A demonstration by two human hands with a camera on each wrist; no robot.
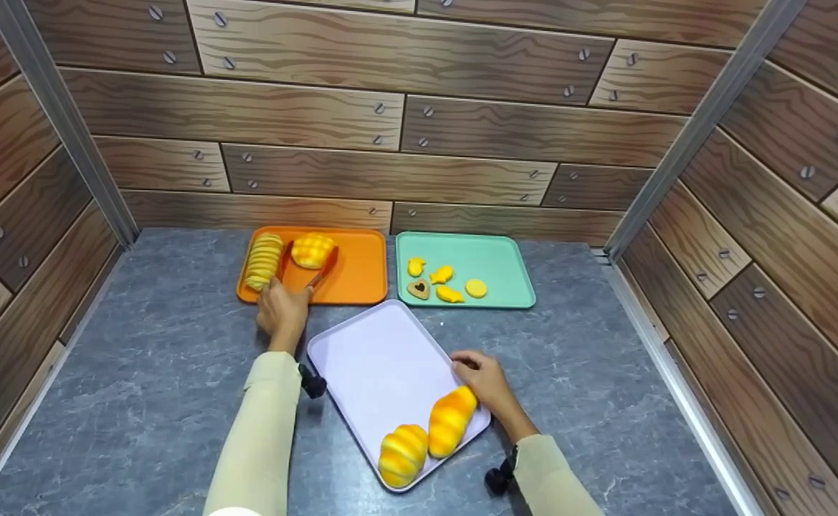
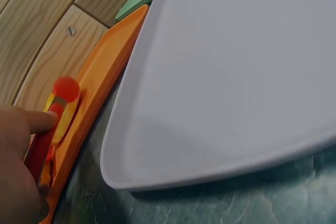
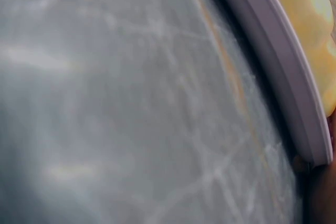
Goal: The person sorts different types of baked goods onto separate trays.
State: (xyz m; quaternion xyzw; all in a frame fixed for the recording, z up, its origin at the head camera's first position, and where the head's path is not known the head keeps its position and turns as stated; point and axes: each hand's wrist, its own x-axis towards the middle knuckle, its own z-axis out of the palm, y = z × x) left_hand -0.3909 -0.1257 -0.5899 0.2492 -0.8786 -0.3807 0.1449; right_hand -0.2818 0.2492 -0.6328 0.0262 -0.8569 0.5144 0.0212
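My left hand grips a pair of red tongs over the orange tray. The tongs' spread arms stand on either side of a round yellow bun with a crosshatched top. Left of it on the same tray lies a long ridged yellow roll. With my right hand I hold the right rim of the lavender tray, which sits at an angle in front. Two golden croissant-shaped breads, one left and one right, lie at its near end.
A mint green tray at the back right carries several small yellow fish-shaped pieces, a heart-shaped cookie and a round yellow piece. Wood-patterned walls enclose the grey marbled tabletop at the back and both sides.
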